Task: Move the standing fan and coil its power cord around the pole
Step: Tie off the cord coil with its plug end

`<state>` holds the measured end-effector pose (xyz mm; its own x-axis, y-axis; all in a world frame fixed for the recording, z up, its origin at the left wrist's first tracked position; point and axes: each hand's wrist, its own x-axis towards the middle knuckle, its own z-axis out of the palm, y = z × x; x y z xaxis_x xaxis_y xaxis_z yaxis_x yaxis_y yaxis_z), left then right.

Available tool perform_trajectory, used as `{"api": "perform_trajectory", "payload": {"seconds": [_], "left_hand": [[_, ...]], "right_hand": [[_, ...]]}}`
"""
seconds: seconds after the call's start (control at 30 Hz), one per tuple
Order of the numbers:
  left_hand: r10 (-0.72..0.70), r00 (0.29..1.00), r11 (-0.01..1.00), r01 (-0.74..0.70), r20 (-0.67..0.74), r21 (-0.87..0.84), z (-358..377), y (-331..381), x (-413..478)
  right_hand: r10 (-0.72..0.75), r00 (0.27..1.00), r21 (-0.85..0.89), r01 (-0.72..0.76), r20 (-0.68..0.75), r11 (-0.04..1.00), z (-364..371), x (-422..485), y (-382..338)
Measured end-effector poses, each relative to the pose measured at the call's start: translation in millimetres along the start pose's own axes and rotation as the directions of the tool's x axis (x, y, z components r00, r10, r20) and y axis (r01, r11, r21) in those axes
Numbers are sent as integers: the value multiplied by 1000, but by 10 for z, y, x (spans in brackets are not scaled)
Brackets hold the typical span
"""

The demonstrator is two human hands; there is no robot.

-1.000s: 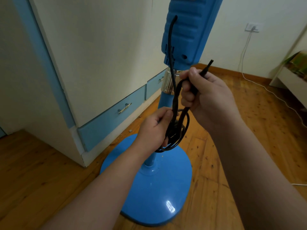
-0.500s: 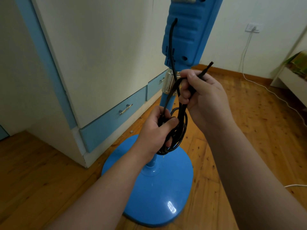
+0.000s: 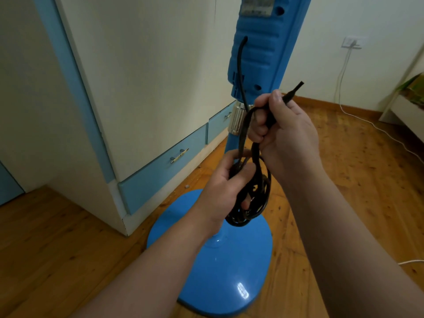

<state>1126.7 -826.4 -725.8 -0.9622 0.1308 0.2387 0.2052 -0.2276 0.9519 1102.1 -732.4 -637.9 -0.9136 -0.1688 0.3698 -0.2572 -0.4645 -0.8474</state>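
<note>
cord: black power cord (image 3: 254, 198) leaves the back of the blue fan housing (image 3: 259, 53), drops past the chrome collar (image 3: 238, 120) and ends in a bundle of loops just in front of the pole (image 3: 231, 143)
cord vs pole: can't tell if any loop goes round the pole, since the hands cover that spot
cord end: a stiff black tip sticks up and to the right out of the upper fist
left hand: left hand (image 3: 220, 191) has its fingers curled round the top of the loop bundle and its thumb across the front; the loops hang below it
right hand: right hand (image 3: 291, 136) is above, just beside the collar, in a tight fist on the cord
fan: upright, with its round blue base (image 3: 220, 260) flat on the wooden floor (image 3: 57, 249) close to the wardrobe corner
wardrobe: cream wardrobe (image 3: 149, 76) with blue trim to the left; blue drawer (image 3: 165, 166) at the bottom
far wall: wall socket (image 3: 352, 42) with a white cable (image 3: 367, 122) trailing down onto the floor, well apart from the fan
</note>
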Motion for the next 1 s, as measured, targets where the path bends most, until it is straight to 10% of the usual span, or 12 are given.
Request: {"api": "perform_trajectory", "payload": {"seconds": [0.2, 0.8, 1.0], "left_hand": [[3, 999, 992, 3, -45, 129, 37, 65, 40], [-284, 958, 839, 229, -38, -493, -177, 56, 110], [-255, 923, 948, 180, -287, -263, -152, 2, 188]], "right_hand": [[122, 982, -272, -79, 147, 959, 26, -21, 27], [-23, 879, -383, 231, 477, 894, -202, 14, 128], [90, 898, -761, 308, 430, 571, -157, 2, 203]]}}
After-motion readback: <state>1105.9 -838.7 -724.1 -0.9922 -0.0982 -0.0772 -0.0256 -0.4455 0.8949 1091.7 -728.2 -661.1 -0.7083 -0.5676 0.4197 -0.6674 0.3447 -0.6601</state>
